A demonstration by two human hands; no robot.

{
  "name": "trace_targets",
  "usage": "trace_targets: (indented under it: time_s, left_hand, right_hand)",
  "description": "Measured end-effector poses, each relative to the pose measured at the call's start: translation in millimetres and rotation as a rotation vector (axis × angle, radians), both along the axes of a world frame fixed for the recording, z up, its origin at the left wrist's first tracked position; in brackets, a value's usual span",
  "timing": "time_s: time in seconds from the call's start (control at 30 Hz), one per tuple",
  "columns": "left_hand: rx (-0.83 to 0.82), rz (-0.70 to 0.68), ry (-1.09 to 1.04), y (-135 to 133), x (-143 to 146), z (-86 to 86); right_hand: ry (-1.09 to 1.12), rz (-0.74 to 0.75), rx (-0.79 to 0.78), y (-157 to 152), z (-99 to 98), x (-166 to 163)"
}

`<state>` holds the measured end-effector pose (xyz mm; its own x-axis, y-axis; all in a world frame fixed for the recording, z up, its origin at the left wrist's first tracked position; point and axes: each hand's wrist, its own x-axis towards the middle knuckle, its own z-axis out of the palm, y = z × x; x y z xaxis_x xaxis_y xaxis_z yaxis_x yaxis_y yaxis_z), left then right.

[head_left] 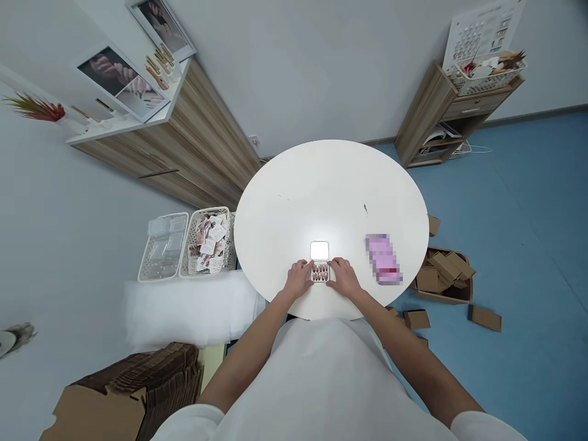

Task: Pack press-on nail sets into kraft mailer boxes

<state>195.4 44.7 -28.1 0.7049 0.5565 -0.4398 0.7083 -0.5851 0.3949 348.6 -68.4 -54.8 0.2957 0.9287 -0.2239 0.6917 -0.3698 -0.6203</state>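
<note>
A small clear case [320,281] lies on the white round table near its front edge. Its lid [320,250] is raised at the back and shows a bright white inner face. Rows of brownish-pink press-on nails [320,268] fill the base. My left hand [298,277] grips the left side of the case, fingers bent and thumb near the hinge corner. On the opposite side my right hand [344,278] holds the right edge in the same way. Fingertip contact is too small to make out in detail.
A blurred purple object [384,260] lies right on the table [331,177]. Left of it stand baskets with packets [209,245] and clear boxes [168,245]. Brown cartons [443,272] fill a bin at right; others lie on the floor. Flattened cardboard [133,392] is stacked lower left.
</note>
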Motion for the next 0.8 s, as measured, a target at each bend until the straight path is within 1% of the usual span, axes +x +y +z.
trace_targets:
  time_s: [0.27,0.4,0.47,0.53,0.7,0.8]
  left_hand:
    - [-0.013,0.018,0.023,-2.6,-0.8,-2.3]
    - [-0.047,0.059,0.009,-4.3,-2.4,0.2]
    - [-0.084,0.094,-0.031,-6.2,-4.8,1.6]
    - [-0.153,0.174,-0.096,-9.0,-8.4,2.1]
    - [-0.442,0.547,-0.233,-14.3,-19.1,-2.7]
    - [-0.508,0.664,-0.255,-14.0,-21.9,-8.0]
  right_hand:
    - [-0.010,0.007,0.004,-2.2,-1.1,-0.5]
    - [0.017,0.005,0.008,-4.6,1.8,-0.1]
    - [0.048,-0.003,0.014,-8.3,4.1,0.2]
    - [0.110,-0.023,0.012,-14.7,5.8,0.5]
    - [0.413,-0.143,-0.081,-30.1,3.5,3.3]
    - [0.514,-0.205,-0.096,-25.6,1.1,8.3]
